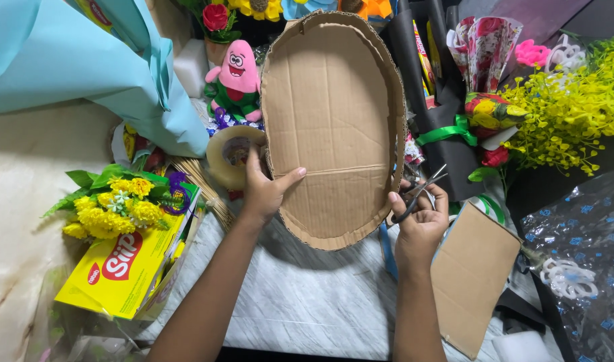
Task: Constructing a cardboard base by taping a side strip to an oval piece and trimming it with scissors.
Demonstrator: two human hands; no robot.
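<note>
- Nearest the camera, the two forearms reach up over a pale cloth-covered work surface [307, 302]; a cut-off cardboard scrap [471, 278] lies just beside the right arm.
- The left hand [263, 191] grips the left edge of a large oval cardboard piece [330, 124], thumb across its face, holding it tilted up off the surface.
- The right hand [421, 221] is closed through the handles of a pair of scissors [421, 191], whose blades sit at the oval's lower right rim.
- Judged from this, the work is trimming the oval's outline, and most of the edge already looks shaped. The next cut seems to call for turning the card with the left hand so the rim feeds into the blades.
- A roll of clear tape [233, 155] sits touching the left hand, behind the card.
- Around: a yellow box [122, 271] with yellow artificial flowers [112, 204], a pink plush toy [236, 77], light blue paper [72, 60], yellow-green foliage [568, 114].
- A green ribbon [447, 133] and wrapped bouquets crowd the right side, leaving little room to swing the card.
</note>
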